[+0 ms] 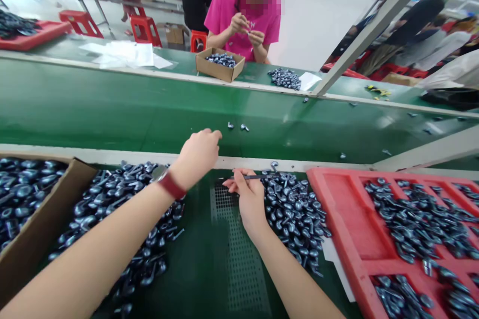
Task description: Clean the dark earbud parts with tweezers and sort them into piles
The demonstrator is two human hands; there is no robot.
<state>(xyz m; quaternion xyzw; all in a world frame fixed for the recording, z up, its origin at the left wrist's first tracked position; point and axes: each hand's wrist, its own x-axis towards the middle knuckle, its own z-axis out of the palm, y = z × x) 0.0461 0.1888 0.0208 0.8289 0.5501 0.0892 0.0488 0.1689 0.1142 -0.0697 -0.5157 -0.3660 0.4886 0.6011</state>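
Note:
My left hand [196, 157], with a red band on the wrist, reaches forward over the bench rail toward the green conveyor belt [112, 109]; its fingers are curled and I cannot see anything in them. Two small dark parts [239, 126] lie on the belt just beyond it. My right hand [249, 199] rests on the green work mat and pinches a thin dark tool [249, 177] that points right at a pile of small dark glossy parts [295, 212].
A cardboard box [41, 219] of the same parts stands at left, with another loose pile [119, 209] beside it. A red tray [352, 239] with parts is at right. Across the belt a person in pink [245, 15] works beside a small box [220, 64].

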